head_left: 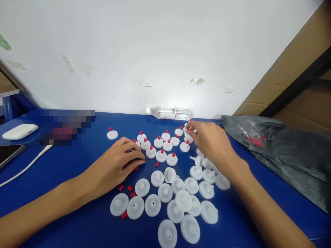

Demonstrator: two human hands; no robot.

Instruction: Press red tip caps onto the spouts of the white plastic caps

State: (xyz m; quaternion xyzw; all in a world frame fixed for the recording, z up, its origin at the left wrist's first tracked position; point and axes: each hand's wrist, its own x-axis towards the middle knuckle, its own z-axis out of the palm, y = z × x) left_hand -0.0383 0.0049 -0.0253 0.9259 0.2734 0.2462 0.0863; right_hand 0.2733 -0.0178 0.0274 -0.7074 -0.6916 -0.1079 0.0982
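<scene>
Several white plastic discs with stems (165,193) lie on the blue table (77,220) in front of me. Farther back stand several discs fitted with red caps (161,155). My left hand (116,167) rests curled on the table over small loose red caps (129,188), its fingertips pressed down among them. My right hand (210,141) reaches to the far right end of the capped row, thumb and forefinger pinched on a red-capped disc (188,130).
A clear water bottle (169,112) lies against the white wall. A black plastic bag (279,151) with red caps inside sits at right, cardboard behind it. At left are a white case (19,131), a phone (9,153) and a white cable (28,165).
</scene>
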